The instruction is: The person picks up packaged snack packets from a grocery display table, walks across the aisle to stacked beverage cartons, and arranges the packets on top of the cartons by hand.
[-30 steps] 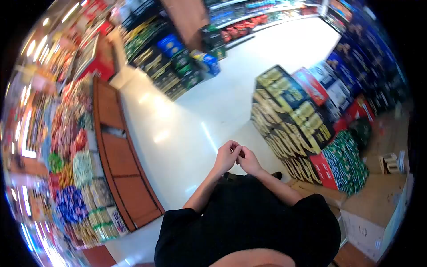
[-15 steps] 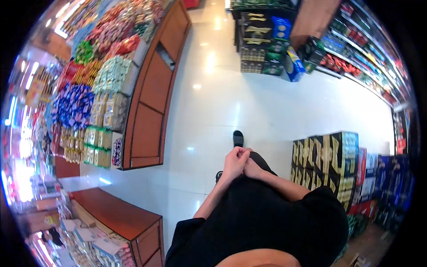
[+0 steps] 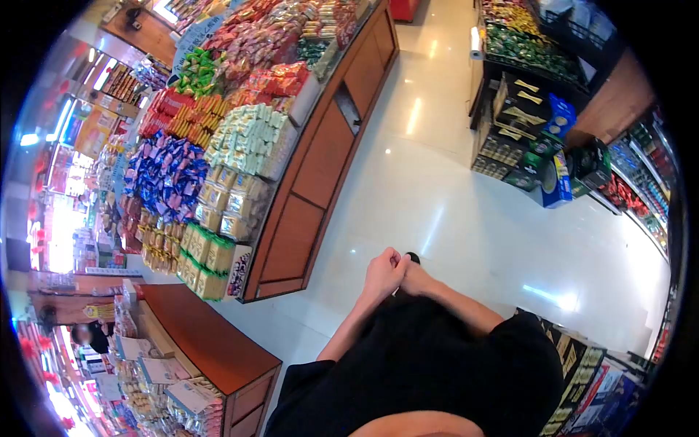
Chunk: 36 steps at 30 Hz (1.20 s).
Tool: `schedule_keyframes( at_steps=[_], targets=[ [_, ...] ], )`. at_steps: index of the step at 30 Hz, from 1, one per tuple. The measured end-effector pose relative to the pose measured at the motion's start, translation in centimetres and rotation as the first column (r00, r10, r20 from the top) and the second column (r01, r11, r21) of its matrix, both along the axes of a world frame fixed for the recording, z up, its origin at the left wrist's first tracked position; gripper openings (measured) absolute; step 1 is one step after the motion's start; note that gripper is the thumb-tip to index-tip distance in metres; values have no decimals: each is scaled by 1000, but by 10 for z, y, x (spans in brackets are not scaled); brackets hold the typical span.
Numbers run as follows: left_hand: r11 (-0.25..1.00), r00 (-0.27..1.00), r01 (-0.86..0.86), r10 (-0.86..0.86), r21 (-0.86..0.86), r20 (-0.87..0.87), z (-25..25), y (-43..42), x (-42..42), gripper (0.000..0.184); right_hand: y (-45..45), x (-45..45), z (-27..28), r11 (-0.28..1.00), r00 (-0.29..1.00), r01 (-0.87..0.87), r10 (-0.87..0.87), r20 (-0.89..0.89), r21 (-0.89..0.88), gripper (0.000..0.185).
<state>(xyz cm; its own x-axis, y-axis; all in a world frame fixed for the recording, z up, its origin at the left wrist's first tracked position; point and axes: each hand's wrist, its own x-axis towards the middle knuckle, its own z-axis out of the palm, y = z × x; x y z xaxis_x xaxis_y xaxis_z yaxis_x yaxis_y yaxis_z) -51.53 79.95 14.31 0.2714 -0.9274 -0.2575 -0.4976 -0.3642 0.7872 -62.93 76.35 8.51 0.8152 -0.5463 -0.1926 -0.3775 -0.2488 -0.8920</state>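
My left hand [image 3: 386, 271] and my right hand [image 3: 415, 278] meet in front of my dark shirt [image 3: 429, 357], low in the middle of the view. The fingers of both are curled and pressed together. Whatever lies between them, if anything, is hidden. Below the hands, the tip of a dark shoe [image 3: 413, 257] shows against the pale shiny floor [image 3: 386, 197]. Neither hand touches any goods.
To the left stands a wooden display counter [image 3: 320, 175] heaped with wrapped packets [image 3: 166, 175]. A second counter [image 3: 211, 335] is at the lower left, with a person [image 3: 95, 336] beyond it. Stacked boxes stand at the upper right [image 3: 510, 138] and lower right [image 3: 568, 349].
The view has swung left and moved forward, so the packet counter now looms closer and the box stack at right has slid down toward the corner. My hands stay together.
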Motion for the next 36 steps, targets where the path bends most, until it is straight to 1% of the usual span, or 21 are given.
schedule_keyframes(
  at_steps=[2,5,6,9,10,11,13,14,16,19,20,22,23,25,26,27,29,30,32,35,36],
  targets=[
    [999,999,-45,46,21,-27,8,-28,19,31,-43,22,25,998,961,-57,60,-269,21,27],
    [998,997,-54,53,-21,-47,8,-67,40,32,-83,41,8,997,995,-6,14,-103,80,27],
    [998,998,-46,44,-42,-51,10,-80,45,32,-94,45,18,967,1000,19,-20,2,253,26],
    [999,999,43,-43,17,-26,13,-119,59,34,-121,59,-11,933,983,13,-77,164,360,25],
    [997,998,63,-63,35,-7,7,-132,65,33,-131,63,-19,946,976,-2,-68,206,323,23],
    [996,996,83,-83,17,-10,1,-148,72,33,-145,67,-26,949,977,18,-83,194,313,23],
    [992,992,126,-126,-10,-19,-6,-177,87,33,-169,78,-20,951,979,61,-116,168,303,23],
    [987,988,156,-155,-39,25,-10,-194,94,35,-184,84,-25,954,981,81,-128,146,287,23],
    [985,981,175,-173,8,-89,-2,-234,109,34,-219,95,-31,963,984,119,-146,98,243,23],
    [979,956,206,-201,-1,-215,-6,-297,141,33,-284,125,-21,925,976,197,-215,21,325,22],
    [976,945,217,-214,-18,-248,-8,-322,155,32,-310,140,-20,934,964,233,-258,64,271,20],
    [967,936,248,-254,-58,-245,-5,-367,184,31,-346,165,-10,936,936,299,-326,135,185,17],
    [963,931,259,-271,-80,-245,-5,-388,196,31,-364,173,-5,922,939,295,-328,102,251,16],
    [954,916,271,-296,-127,-270,7,-427,220,27,-408,199,28,883,944,288,-328,47,371,14],
    [946,909,297,-321,-128,-266,13,-443,230,27,-419,208,2,877,887,355,-425,179,325,13],
    [938,901,324,-345,-122,-264,19,-457,238,27,-431,215,-1,883,889,374,-428,160,283,13],
    [921,901,378,-389,-93,-193,22,-482,251,28,-451,228,-6,890,891,407,-436,126,205,13],
    [912,898,405,-411,-73,-158,21,-494,258,28,-462,233,-12,902,896,393,-419,145,179,14],
    [926,898,371,-377,-70,-226,16,-517,270,29,-488,243,-25,922,904,366,-384,185,124,14],
    [956,912,281,-292,-80,-288,-1,-552,294,30,-533,273,-4,916,905,309,-365,216,255,17],
    [967,918,241,-255,-86,-302,-5,-566,302,31,-552,281,-9,943,942,207,-264,208,261,17]
  ],
)
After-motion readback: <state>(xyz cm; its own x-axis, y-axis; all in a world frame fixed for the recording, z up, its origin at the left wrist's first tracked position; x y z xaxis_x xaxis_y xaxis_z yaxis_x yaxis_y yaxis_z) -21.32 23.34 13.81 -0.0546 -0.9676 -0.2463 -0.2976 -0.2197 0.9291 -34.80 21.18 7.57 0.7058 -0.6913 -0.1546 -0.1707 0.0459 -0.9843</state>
